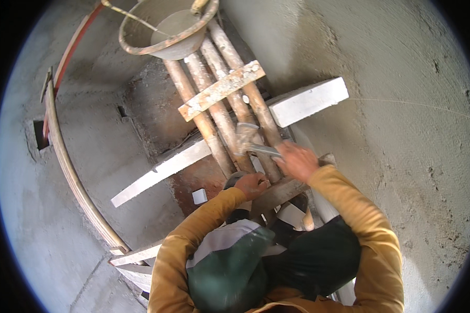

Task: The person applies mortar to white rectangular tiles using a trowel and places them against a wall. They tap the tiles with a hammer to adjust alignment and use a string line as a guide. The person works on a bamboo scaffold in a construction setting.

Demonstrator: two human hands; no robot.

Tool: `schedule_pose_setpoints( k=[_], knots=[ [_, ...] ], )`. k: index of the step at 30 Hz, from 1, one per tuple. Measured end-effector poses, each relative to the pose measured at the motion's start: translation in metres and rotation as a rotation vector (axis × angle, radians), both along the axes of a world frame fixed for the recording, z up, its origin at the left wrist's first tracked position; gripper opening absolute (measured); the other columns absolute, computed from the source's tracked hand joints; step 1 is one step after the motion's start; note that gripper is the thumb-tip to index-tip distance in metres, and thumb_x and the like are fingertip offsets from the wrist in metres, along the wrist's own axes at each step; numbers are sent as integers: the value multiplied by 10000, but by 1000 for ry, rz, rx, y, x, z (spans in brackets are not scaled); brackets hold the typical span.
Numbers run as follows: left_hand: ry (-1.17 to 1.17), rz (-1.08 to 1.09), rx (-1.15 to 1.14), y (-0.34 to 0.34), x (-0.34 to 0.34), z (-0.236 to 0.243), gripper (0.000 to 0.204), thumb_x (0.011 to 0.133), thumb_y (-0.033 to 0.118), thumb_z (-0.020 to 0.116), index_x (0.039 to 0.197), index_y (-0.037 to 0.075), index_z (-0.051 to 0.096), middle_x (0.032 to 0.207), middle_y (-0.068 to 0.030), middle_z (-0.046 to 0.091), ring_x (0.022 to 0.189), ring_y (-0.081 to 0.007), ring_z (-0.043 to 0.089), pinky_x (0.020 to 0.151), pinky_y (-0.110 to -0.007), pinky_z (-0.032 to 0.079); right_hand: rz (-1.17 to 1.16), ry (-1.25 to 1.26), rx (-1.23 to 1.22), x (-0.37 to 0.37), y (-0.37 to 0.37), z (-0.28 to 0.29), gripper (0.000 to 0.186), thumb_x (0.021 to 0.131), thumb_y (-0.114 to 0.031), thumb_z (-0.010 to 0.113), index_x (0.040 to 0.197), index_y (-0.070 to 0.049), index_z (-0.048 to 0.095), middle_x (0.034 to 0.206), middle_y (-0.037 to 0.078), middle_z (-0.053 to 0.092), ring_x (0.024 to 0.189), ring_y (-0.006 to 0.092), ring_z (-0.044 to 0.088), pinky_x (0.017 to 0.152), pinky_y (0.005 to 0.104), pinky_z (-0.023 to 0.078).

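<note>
My right hand (pixel 297 161) grips the handle of a hammer (pixel 265 150), whose blurred head is raised over several wooden poles (pixel 230 121) laid side by side. Just below and to the left, my left hand (pixel 251 185) is closed, its fingertips pinched together near the end of a wooden crosspiece (pixel 282 194). Whatever those fingers hold, if anything, is too small to tell. Farther along, a mortar-spattered board (pixel 222 90) lies across the poles.
At the far end stands a wide basin (pixel 180 48) of wet mortar. White beams (pixel 310 101) jut out on the right and left under the poles. A plastered wall (pixel 402 141) rises on the right. Along the left curves a long wooden pole (pixel 70 167).
</note>
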State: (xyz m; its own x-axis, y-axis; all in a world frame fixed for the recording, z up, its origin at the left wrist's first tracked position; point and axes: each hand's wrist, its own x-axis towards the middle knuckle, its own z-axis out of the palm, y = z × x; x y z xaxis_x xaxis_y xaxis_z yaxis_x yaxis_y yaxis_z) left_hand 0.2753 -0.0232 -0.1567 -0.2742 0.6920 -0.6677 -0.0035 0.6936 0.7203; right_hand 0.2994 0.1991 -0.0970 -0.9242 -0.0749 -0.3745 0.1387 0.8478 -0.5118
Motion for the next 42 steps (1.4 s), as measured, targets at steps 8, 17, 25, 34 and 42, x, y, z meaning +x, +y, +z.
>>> schedule_pose_setpoints(
  k=[8,17,25,34,42],
  knots=[
    [85,-58,31,-19,-10,10,269,863,272,580,1019,76,681,922,-180,684,881,-358,652,804,-427,497,112,271,100,-90,-89,-93,213,834,-191,593,1003,-67,629,969,72,570,999,236,555,870,359,470],
    [16,-58,115,-15,-26,32,278,910,261,567,1064,62,684,915,-138,697,854,-269,668,785,-378,506,-32,205,62,-74,-85,-112,339,861,-343,597,1093,-103,655,1126,99,585,1130,285,505,969,430,388],
    [-178,182,77,-10,-40,41,264,922,233,589,1037,11,674,798,-46,647,692,-120,584,661,-293,489,247,-407,-268,19,6,-23,469,903,-508,545,1070,-88,673,1080,196,645,1080,344,581,990,466,397],
    [1,279,156,-70,-70,47,140,906,111,628,997,20,685,715,3,622,635,-82,552,584,-232,464,-183,-411,-130,51,92,-67,356,927,-359,581,1092,-62,688,1082,183,673,1056,359,612,1002,435,428],
    [-23,732,52,-139,-81,46,124,934,132,602,898,28,660,675,-5,595,501,-54,490,463,-202,401,-424,-559,-136,55,139,-71,354,896,-368,628,1121,-102,689,1078,169,683,1048,332,623,963,409,453]
  ],
)
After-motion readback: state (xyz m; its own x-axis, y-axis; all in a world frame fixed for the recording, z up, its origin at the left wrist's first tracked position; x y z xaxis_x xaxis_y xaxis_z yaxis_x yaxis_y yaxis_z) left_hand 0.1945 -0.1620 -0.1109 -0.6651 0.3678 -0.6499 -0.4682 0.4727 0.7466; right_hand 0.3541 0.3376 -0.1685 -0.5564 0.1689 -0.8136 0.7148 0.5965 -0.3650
